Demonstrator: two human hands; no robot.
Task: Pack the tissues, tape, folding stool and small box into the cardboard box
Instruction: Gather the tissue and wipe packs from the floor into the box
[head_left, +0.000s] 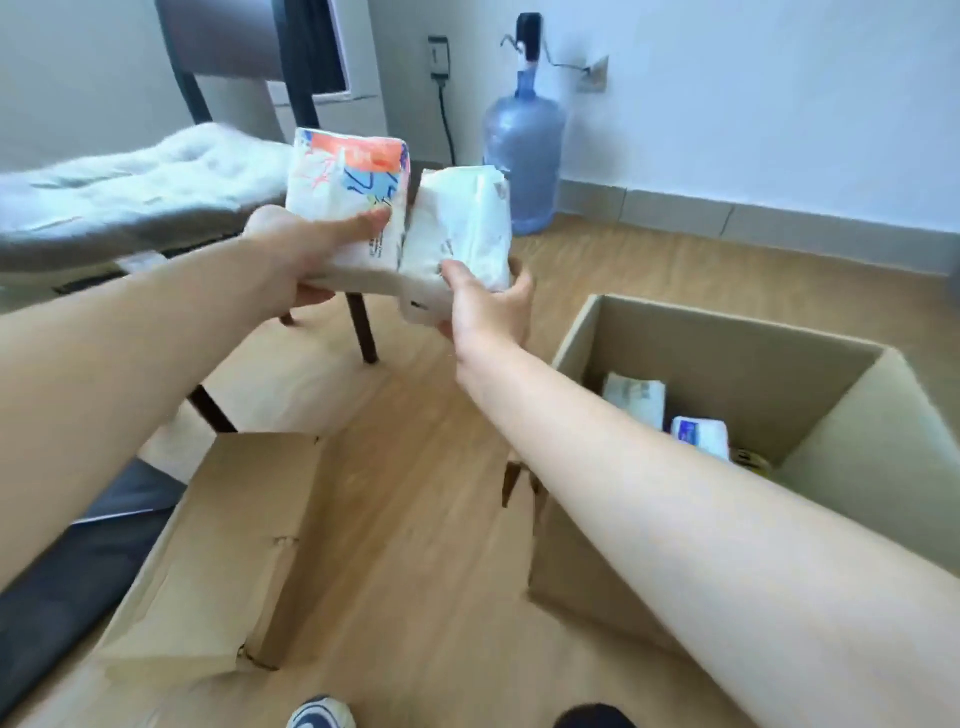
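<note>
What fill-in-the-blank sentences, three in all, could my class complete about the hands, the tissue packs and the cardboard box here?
1. The left hand holds the tissue pack with the ____ band.
2. The right hand holds a plain ____ tissue pack.
3. The open cardboard box stands on the ____.

Missing words: orange; white; floor

The right forearm (675, 519) hides part of the cardboard box (753, 338), leaving a yellowish item (753, 460) inside unidentifiable.
</note>
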